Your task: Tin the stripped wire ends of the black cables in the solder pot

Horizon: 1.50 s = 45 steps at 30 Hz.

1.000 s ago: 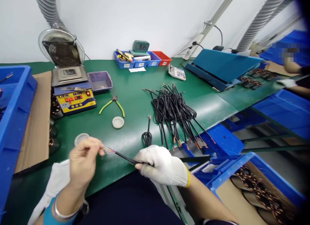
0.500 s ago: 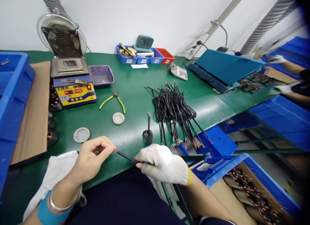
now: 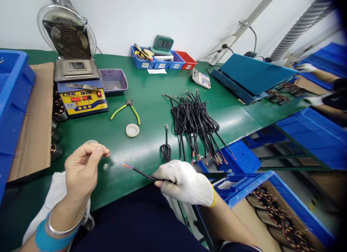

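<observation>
My right hand [image 3: 187, 183], in a white knit glove, grips a black cable [image 3: 142, 173]. The cable's stripped end points left and shows thin coloured wires. My bare left hand [image 3: 84, 169] is apart from the cable, its fingertips pinched together; whatever they may hold cannot be made out. It hides most of a small round dish [image 3: 93, 141]. Another small white dish [image 3: 132, 130] lies beyond, below green-handled cutters [image 3: 126, 111]. One coiled cable [image 3: 166, 149] lies just past my glove, and a pile of coiled black cables [image 3: 195, 122] is to its right.
A yellow-blue solder pot [image 3: 82, 98] and a purple tray [image 3: 114, 80] stand at the left. Blue bins [image 3: 145, 64] and a calculator [image 3: 201, 78] are at the back. A crate of wound copper parts [image 3: 276, 176] sits lower right. A co-worker's gloved hand [image 3: 306, 67] shows far right.
My left hand has let go of the cable's wire end and moved left over the small dish. The coloured wires now show. My right hand keeps its grip, nearly unmoved.
</observation>
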### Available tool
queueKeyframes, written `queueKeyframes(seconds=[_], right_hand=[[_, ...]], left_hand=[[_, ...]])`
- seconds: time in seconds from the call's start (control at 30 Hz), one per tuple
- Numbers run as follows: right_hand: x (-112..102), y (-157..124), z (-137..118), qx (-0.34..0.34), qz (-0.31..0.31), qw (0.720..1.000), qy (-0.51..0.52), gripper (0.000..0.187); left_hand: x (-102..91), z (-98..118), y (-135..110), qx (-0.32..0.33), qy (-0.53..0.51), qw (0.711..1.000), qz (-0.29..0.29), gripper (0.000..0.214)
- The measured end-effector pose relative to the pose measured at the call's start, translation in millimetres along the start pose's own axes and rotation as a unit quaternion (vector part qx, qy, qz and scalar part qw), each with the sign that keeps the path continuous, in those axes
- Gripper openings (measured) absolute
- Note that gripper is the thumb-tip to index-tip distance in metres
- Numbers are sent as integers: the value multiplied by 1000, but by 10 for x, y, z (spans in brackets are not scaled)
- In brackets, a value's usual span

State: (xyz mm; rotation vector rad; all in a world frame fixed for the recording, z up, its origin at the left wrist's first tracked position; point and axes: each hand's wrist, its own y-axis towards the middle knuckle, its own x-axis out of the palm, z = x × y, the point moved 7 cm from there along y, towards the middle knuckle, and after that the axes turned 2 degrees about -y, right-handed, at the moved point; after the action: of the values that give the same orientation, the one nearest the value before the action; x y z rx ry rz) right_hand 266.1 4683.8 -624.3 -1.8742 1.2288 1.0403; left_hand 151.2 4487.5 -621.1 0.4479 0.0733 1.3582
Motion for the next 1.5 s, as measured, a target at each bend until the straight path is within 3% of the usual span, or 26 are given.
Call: queueKeyframes(seconds=[0.17, 0.3, 0.37, 0.47, 0.5, 0.57, 0.63, 0.7, 0.8, 0.97, 1.23, 1.5], right_hand=[[-16, -10, -2, 5, -6, 1000, 4, 21], [6, -10, 9, 11, -8, 1000, 3, 22], [23, -19, 18, 13, -11, 1000, -2, 22], [19, -24, 33, 21, -11, 1000, -7, 20], [-2, -17, 40, 28, -4, 1000, -11, 20], [-84, 20, 31, 35, 28, 999, -31, 20], [-191, 93, -36, 16, 62, 996, -68, 23], [-286, 203, -143, -13, 79, 989, -122, 29], [-396, 433, -296, -21, 67, 972, -224, 35], [-480, 881, -575, -16, 19, 937, -348, 38], [-209, 1388, -855, -82, -65, 903, -417, 31], [-87, 1518, -889, -90, -105, 881, -453, 33]], left_hand=[[210, -103, -91, -93, 6, 985, -148, 9], [396, -145, -175, -122, 65, 954, -266, 7], [358, -129, -128, -106, 66, 964, -236, 13], [148, 2, -19, -39, 9, 993, -109, 13], [146, 48, -20, -30, -20, 992, -122, 14], [325, 122, -125, -51, -59, 958, -275, 14], [536, 149, -373, -101, -33, 881, -461, 7], [621, 101, -567, -147, 35, 825, -545, 12], [644, -39, -680, -195, 101, 801, -557, 25], [632, -216, -728, -206, 91, 805, -549, 39], [609, -318, -729, -192, 101, 805, -552, 41], [571, -305, -656, -192, 117, 835, -502, 32]])
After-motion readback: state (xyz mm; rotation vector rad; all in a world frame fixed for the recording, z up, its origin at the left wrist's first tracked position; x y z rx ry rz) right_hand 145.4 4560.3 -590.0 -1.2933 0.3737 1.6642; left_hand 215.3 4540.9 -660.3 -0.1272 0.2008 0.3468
